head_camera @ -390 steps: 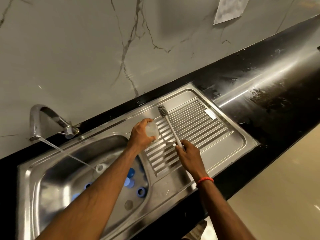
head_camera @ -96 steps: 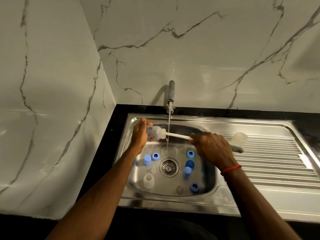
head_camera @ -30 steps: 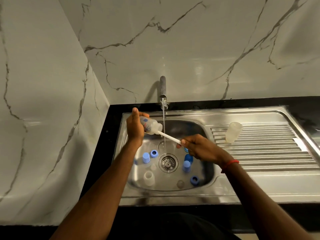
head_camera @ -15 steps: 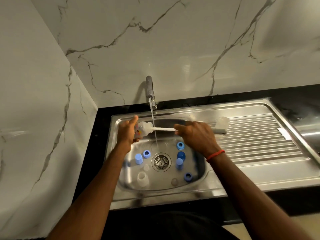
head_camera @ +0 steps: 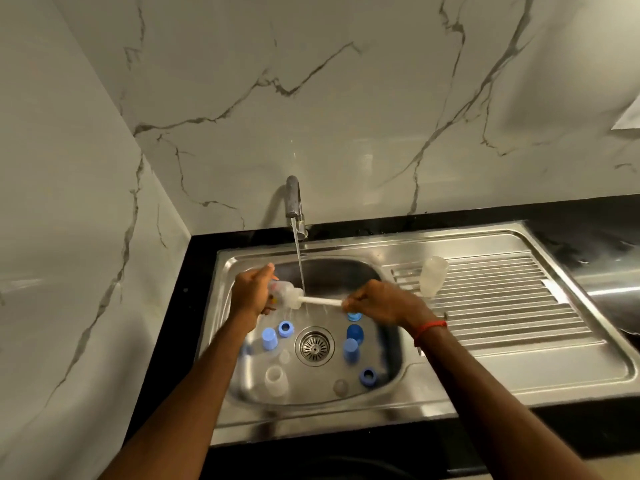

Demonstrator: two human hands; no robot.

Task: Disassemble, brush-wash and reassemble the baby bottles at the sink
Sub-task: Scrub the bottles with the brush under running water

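Bottle lies sideways, gripped by the left hand. At its 3 o'clock, the right hand grips the brush handle.

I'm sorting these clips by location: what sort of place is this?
Most likely a home kitchen: a steel sink with a ribbed drainboard, set in a black counter, with a running tap on a marble-look wall.

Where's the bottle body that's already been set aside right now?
In the head view, the set-aside bottle sits on the ribbed drainboard right of the basin, at its back-left corner, just beyond the right hand.
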